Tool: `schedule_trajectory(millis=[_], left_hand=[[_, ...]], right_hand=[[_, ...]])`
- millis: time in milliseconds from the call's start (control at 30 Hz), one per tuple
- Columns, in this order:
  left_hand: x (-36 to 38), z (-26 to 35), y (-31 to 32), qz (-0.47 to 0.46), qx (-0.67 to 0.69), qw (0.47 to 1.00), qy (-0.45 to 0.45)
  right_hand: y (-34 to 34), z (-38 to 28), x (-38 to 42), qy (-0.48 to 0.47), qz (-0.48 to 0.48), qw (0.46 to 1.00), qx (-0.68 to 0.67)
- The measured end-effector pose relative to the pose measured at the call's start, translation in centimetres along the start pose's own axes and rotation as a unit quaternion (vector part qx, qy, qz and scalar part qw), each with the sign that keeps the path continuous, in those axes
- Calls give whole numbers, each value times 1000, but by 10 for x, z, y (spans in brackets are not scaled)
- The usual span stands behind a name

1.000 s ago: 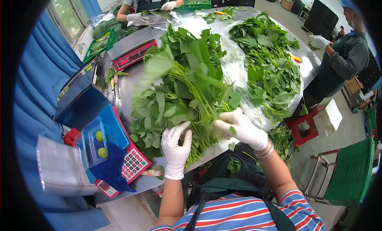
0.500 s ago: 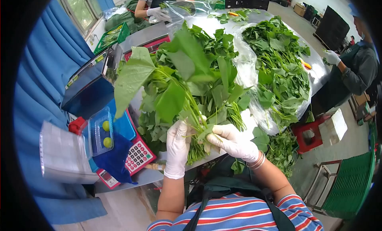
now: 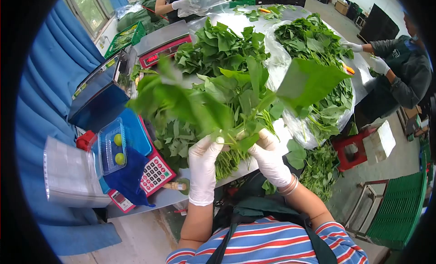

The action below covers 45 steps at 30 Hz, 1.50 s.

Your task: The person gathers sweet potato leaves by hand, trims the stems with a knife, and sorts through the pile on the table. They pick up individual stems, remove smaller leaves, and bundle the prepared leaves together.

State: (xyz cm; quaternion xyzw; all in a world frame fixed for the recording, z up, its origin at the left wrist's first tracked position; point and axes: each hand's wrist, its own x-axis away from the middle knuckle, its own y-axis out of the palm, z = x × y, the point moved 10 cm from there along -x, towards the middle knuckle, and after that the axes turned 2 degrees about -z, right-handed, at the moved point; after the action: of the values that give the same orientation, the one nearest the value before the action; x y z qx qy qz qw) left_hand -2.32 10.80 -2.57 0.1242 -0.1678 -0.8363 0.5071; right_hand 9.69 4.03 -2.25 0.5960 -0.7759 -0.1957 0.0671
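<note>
Metal table [image 3: 165, 199] under heaped greens [image 3: 222, 48] | blue curtain [image 3: 50, 82] beside window [image 3: 90, 12] | left hand [image 3: 203, 165], right hand [image 3: 271, 164]: grip pinched on leafy stems [image 3: 247, 142]

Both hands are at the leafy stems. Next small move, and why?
I'd probably draw the right hand slightly away from the left hand, parting the leafy stems: the hands sit close together at them, and their large leaves spread to either side above the heaped greens.

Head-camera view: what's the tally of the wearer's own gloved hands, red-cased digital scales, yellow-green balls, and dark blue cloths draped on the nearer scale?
Gloved hands: 2 (left hand, right hand)
Red-cased digital scales: 2
Yellow-green balls: 2
Dark blue cloth: 1
Total: 7
</note>
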Motion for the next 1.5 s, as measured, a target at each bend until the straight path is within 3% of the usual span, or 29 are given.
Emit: schedule_trajectory(millis=[100,267,467,533,600,633,700,733,800,833,867,933,1033,1100,1133,1200,1267,1333,1400,1433,1500], left_hand=[[2,-12,6,3,114,993,-13],[-3,4,-12,63,107,991,51],[-6,0,-6,81,95,991,44],[-6,-2,-5,104,46,993,25],[-6,-5,-4,96,18,995,19],[-6,-8,-4,89,-9,996,11],[-16,-1,-25,117,-13,992,38],[-18,8,-35,146,-15,987,65],[-17,17,-26,131,-65,987,62],[-13,17,-14,107,-78,989,67],[-9,15,-3,83,-89,990,74],[-5,5,-1,93,-104,988,68],[1,-6,2,91,-126,986,63],[7,9,14,55,-193,968,150],[9,9,14,56,-194,968,150],[10,-1,6,79,-101,989,79],[9,-4,-2,83,-83,992,55],[8,-10,-13,106,-52,992,52],[7,-4,-13,107,-50,991,67],[5,6,-15,123,-59,988,67],[6,16,-10,123,-76,987,75]], right_hand=[[-11,0,2,-45,46,993,-100],[-13,-5,9,-41,73,992,-98],[-24,-3,28,-70,79,988,-109],[-8,-20,36,-176,-61,981,-59],[-16,-24,42,-188,-27,978,-81],[-6,-37,50,-236,-83,964,87],[25,-48,74,-321,-184,859,355],[28,-49,75,-316,-193,879,301],[-1,-31,59,-260,-112,926,249],[-19,-11,49,-133,-76,980,128],[-28,1,40,-72,-51,995,54],[-32,-13,25,-84,37,988,123],[-7,-38,-1,-91,36,978,185],[-6,-21,-8,-67,47,972,218],[-4,-18,-11,-77,42,964,251],[0,-14,-10,-96,21,977,189],[4,-13,-1,-73,4,997,-38],[-8,6,10,-73,3,997,-34],[-10,34,23,41,-27,995,-86],[-9,19,31,27,-10,999,27],[-29,22,41,-29,40,998,41]])
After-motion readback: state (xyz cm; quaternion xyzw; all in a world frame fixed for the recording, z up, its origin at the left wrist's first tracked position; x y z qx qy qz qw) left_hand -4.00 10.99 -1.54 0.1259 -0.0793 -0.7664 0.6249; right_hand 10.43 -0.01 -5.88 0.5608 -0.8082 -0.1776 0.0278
